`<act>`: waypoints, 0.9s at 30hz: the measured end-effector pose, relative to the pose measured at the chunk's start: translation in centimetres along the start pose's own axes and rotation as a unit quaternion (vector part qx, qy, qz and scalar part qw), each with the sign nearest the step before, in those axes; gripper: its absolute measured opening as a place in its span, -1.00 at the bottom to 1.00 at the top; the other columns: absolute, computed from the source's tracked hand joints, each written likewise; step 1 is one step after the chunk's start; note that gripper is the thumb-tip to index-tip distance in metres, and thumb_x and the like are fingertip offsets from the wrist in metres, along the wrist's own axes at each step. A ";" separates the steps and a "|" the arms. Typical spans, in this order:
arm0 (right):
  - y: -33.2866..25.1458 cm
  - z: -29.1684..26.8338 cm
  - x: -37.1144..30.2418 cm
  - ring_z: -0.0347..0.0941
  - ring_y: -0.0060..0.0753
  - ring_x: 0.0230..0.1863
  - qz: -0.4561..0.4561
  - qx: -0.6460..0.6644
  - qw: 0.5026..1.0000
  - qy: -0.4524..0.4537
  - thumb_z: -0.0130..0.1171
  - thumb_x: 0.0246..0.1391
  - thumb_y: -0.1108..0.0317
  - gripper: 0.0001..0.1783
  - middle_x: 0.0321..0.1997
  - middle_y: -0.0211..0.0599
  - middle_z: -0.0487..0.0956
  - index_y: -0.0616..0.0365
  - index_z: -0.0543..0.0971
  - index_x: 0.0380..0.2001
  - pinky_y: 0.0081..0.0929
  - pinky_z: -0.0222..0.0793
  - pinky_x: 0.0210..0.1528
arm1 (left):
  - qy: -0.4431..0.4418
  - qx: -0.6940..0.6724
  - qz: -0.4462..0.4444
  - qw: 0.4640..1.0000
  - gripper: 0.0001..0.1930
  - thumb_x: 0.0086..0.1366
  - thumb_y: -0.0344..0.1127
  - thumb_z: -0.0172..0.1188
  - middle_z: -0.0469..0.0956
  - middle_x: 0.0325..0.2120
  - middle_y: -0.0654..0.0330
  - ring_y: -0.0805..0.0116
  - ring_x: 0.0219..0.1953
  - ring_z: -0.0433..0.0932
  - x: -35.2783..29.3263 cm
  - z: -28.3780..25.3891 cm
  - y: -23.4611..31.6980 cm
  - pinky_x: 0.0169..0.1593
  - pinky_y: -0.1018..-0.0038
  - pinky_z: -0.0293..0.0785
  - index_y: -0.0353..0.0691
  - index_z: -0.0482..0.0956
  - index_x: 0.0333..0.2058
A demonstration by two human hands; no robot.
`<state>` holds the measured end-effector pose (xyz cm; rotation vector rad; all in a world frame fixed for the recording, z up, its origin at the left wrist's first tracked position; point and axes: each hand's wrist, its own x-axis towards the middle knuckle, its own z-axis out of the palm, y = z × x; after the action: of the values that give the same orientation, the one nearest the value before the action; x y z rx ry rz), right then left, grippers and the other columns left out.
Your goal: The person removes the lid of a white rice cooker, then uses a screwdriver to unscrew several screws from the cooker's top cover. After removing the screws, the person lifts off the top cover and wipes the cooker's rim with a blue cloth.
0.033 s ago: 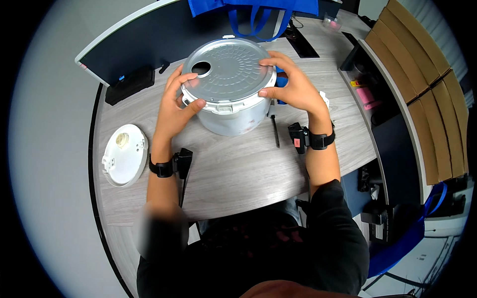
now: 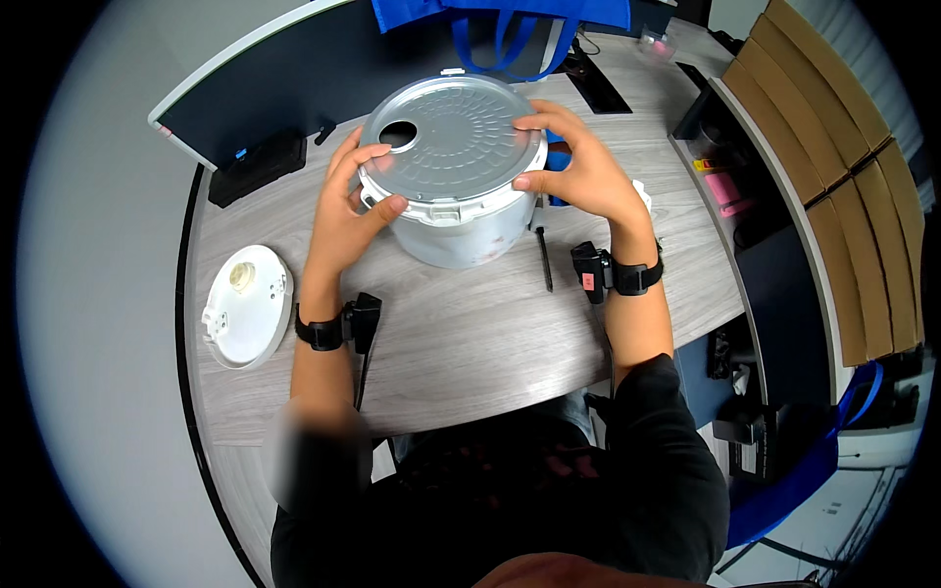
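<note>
A round silver metal lid (image 2: 461, 137) with a round hole near its left edge lies on top of a whitish pot-shaped appliance body (image 2: 451, 240). My left hand (image 2: 351, 206) grips the lid's left rim, thumb at the front and fingers curled over the top by the hole. On the opposite side, my right hand (image 2: 578, 162) holds the right rim, fingertips resting on the metal and thumb at the edge. Right of the body lies a thin dark tool like a screwdriver (image 2: 545, 260). A white round plastic cover (image 2: 257, 323) lies inner side up at the left.
A blue bag (image 2: 510, 29) hangs over the dark desk partition (image 2: 323, 83) at the back. Beneath the partition sits a black box-like device (image 2: 257, 171). Brown cardboard boxes (image 2: 814, 118) and a shelf with a pink item (image 2: 723, 193) stand at the right. Something blue (image 2: 558, 162) shows behind my right hand.
</note>
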<state>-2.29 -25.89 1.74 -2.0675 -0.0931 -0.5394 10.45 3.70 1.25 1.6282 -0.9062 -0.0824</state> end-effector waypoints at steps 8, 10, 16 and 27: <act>0.6 0.3 0.0 0.33 0.10 0.39 -0.010 0.010 1.000 0.026 0.66 -0.33 0.14 -0.25 0.42 0.09 0.36 0.03 0.66 0.05 -0.08 0.37 0.28 | 0.010 -0.025 0.016 1.000 -0.31 0.05 -0.18 0.58 0.12 0.43 -0.03 -0.01 0.39 0.28 0.1 0.2 -0.2 0.34 0.10 0.38 -0.15 0.54 0.17; 0.8 0.6 0.1 0.32 0.11 0.40 -0.023 0.011 0.999 0.038 0.66 -0.33 0.15 -0.25 0.42 0.11 0.35 0.01 0.66 0.05 -0.06 0.36 0.30 | 0.014 -0.024 0.017 0.999 -0.32 0.04 -0.18 0.58 0.15 0.42 -0.05 -0.02 0.40 0.26 0.0 0.3 -0.1 0.34 0.11 0.38 -0.14 0.55 0.15; -1.3 0.4 0.1 0.36 -0.01 0.38 -0.070 0.050 0.994 0.071 0.64 -0.28 0.25 -0.32 0.39 0.08 0.38 0.05 0.66 0.02 -0.15 0.29 0.38 | 0.015 0.006 0.028 0.999 -0.42 0.12 -0.13 0.53 0.44 0.25 0.05 -0.07 0.50 0.08 0.1 0.0 -0.1 0.33 -0.11 0.29 -0.03 0.58 0.12; -10.2 4.4 0.9 0.54 -0.11 0.15 -0.167 -0.049 0.981 0.090 0.69 -0.39 0.17 -0.41 0.26 0.02 0.52 0.09 0.74 -0.17 -0.21 0.45 0.19 | 0.019 -0.002 0.037 0.999 -0.39 0.22 -0.23 0.45 0.11 0.43 -0.17 0.07 0.33 0.41 -5.6 -7.3 4.3 0.32 0.19 0.39 -0.07 0.49 0.24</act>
<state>-2.79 -16.97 8.32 -2.1004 -0.3173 -0.9508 8.21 12.95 4.74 1.5849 -0.9347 -0.0019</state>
